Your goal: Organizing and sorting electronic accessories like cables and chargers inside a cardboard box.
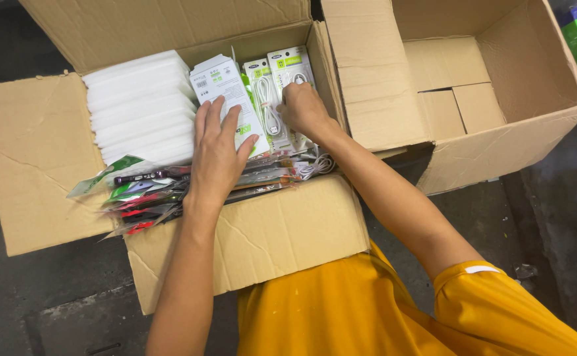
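— Cardboard everywhere: the open box (249,244) on the floor is nearly full, isn't it?

— Nearly. A stack of white boxes (140,109) fills its far left side, loose flat packets (143,191) lie along the near left, and the cable packs (278,92) stand upright at the far right.

— And the hands?

— The left hand (217,155) lies flat with fingers spread on a white pack (226,99), just left of the cable packs. The right hand (305,109) has its grip curled down among the cable packs, fingertips touching them; whether it pinches one, I cannot tell.

— What looks unfinished?

— I'd judge the sorting is midway: a loose white cable (318,165) lies near the right wall, and the second box (493,99) to the right holds nothing that shows.
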